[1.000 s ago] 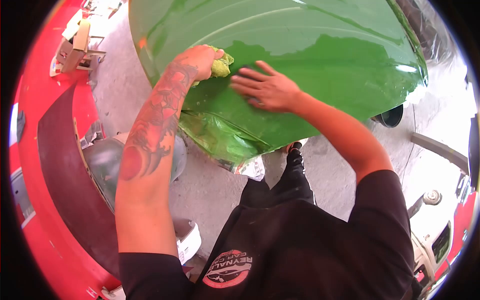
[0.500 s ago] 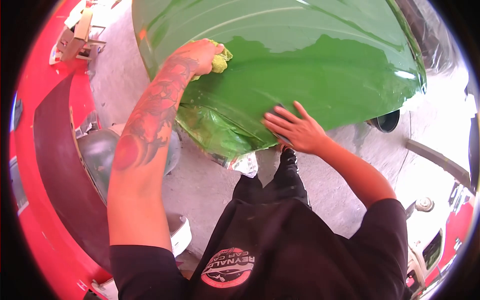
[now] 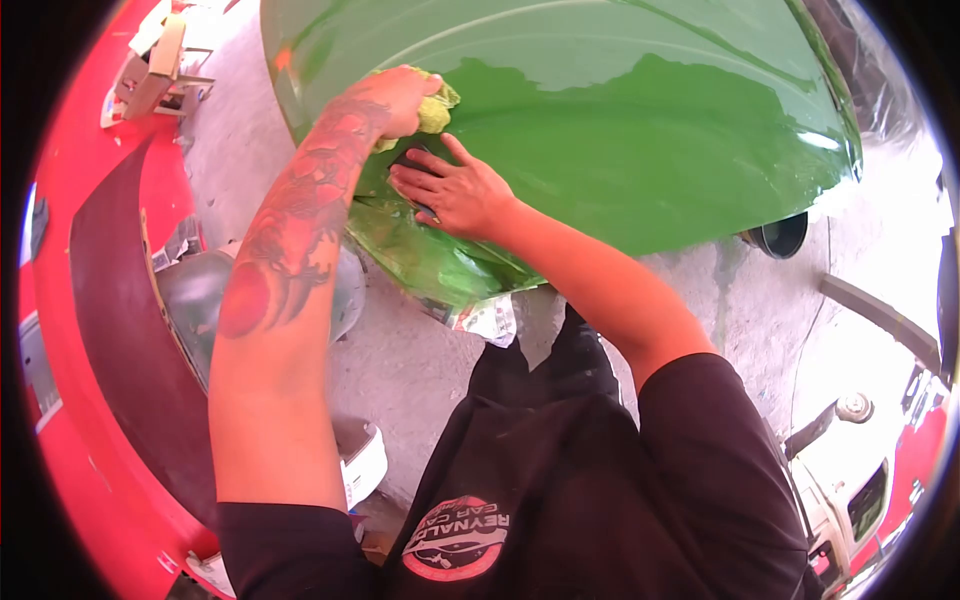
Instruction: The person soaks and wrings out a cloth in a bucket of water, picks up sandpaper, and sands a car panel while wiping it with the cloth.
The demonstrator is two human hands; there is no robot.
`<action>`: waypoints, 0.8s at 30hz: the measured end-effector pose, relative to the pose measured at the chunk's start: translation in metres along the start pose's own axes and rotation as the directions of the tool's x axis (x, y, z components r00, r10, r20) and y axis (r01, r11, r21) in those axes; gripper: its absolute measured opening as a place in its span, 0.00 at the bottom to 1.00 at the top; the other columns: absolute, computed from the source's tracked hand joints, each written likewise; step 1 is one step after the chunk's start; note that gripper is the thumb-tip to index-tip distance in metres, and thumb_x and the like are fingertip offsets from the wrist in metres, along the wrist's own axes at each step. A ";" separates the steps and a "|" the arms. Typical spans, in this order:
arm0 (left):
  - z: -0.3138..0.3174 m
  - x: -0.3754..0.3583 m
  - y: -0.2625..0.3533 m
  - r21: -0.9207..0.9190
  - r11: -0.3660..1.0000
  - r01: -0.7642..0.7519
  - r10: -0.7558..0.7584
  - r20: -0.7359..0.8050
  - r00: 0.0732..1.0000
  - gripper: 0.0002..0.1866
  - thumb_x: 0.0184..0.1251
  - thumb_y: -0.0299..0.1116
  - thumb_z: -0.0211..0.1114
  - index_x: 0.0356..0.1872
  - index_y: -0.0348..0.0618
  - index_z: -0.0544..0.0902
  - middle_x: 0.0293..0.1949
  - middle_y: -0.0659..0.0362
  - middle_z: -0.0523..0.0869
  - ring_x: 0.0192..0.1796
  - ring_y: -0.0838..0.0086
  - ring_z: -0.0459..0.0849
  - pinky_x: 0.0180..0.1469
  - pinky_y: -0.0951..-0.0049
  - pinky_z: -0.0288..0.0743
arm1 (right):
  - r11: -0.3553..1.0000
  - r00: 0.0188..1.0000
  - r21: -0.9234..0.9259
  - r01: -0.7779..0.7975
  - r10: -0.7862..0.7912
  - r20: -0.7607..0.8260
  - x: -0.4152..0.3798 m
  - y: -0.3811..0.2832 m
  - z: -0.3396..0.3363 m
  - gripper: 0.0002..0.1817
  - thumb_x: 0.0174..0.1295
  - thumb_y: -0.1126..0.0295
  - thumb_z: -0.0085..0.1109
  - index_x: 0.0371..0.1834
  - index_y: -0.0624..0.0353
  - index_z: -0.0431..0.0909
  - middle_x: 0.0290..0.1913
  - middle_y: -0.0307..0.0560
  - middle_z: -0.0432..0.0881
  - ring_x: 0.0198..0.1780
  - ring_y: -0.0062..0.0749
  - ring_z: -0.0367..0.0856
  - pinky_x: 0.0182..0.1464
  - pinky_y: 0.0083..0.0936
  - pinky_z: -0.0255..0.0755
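Observation:
A large glossy green panel (image 3: 620,170) lies before me, part of its surface wet. At its left part, my left hand (image 3: 402,98) grips a yellow-green cloth (image 3: 436,110) against the surface. Just below and to the right, my right hand (image 3: 455,192) presses a dark flat pad (image 3: 412,160) on the panel, fingers stretched over it. Clear plastic sheeting (image 3: 440,255) hangs over the panel's near edge, below my right hand.
A dark red curved panel (image 3: 125,330) stands at the left beside a greyish rounded object (image 3: 195,295). A cardboard box (image 3: 155,75) is at upper left. Under the panel's right edge is a black bucket (image 3: 782,236); a grey beam (image 3: 880,322) lies at right. A white container (image 3: 364,465) stands low left.
My right hand has slid left and away from me across the panel with the dark pad, now close to my left hand. The left hand with the cloth has shifted slightly up.

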State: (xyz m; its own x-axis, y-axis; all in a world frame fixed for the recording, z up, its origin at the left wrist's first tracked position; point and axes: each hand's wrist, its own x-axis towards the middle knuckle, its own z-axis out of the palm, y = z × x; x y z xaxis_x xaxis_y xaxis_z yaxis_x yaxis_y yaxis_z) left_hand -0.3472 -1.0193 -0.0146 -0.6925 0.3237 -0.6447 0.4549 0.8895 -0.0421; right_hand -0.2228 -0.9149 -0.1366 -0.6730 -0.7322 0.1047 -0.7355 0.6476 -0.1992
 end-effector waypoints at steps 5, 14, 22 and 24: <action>0.012 0.001 -0.007 0.025 1.000 -0.008 0.009 -0.029 1.000 0.41 0.57 0.18 0.53 0.73 0.65 0.60 0.74 0.46 0.56 0.70 0.55 0.66 0.68 0.61 0.67 | 0.998 0.998 0.052 0.030 -0.033 0.044 -0.098 -0.003 -0.011 0.32 0.70 0.46 0.39 0.75 0.44 0.55 0.77 0.28 0.53 0.77 0.28 0.50 0.76 0.51 0.39; 0.014 0.007 -0.007 0.020 1.000 0.020 -0.019 -0.031 0.999 0.44 0.53 0.17 0.53 0.73 0.64 0.59 0.74 0.43 0.53 0.70 0.52 0.66 0.68 0.62 0.66 | 0.959 0.957 0.005 -0.285 0.284 0.067 -0.113 0.001 -0.031 0.34 0.70 0.44 0.37 0.77 0.42 0.50 0.78 0.30 0.50 0.78 0.28 0.47 0.76 0.52 0.37; 0.009 -0.001 -0.001 -0.022 0.999 0.036 -0.036 -0.026 0.999 0.47 0.49 0.19 0.57 0.74 0.65 0.57 0.74 0.43 0.51 0.69 0.52 0.67 0.68 0.63 0.66 | 0.945 0.946 0.043 -0.323 0.323 0.001 -0.062 0.011 -0.019 0.34 0.70 0.46 0.38 0.77 0.45 0.49 0.78 0.32 0.50 0.78 0.30 0.45 0.76 0.53 0.37; 0.005 -0.004 0.001 -0.067 0.994 0.081 -0.079 0.030 0.996 0.49 0.48 0.18 0.58 0.74 0.66 0.55 0.75 0.45 0.50 0.69 0.52 0.68 0.67 0.63 0.67 | 0.894 0.893 0.018 -0.449 0.449 -0.032 -0.099 0.029 -0.030 0.34 0.70 0.47 0.40 0.76 0.44 0.49 0.78 0.34 0.51 0.78 0.31 0.47 0.75 0.54 0.38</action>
State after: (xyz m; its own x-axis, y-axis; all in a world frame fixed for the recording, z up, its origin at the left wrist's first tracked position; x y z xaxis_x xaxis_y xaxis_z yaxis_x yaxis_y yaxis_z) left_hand -0.3412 -1.0211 -0.0163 -0.7097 0.2424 -0.6615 0.3587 0.9325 -0.0431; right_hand -0.1795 -0.8177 -0.1238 -0.9337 -0.3562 0.0355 -0.3538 0.9034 -0.2421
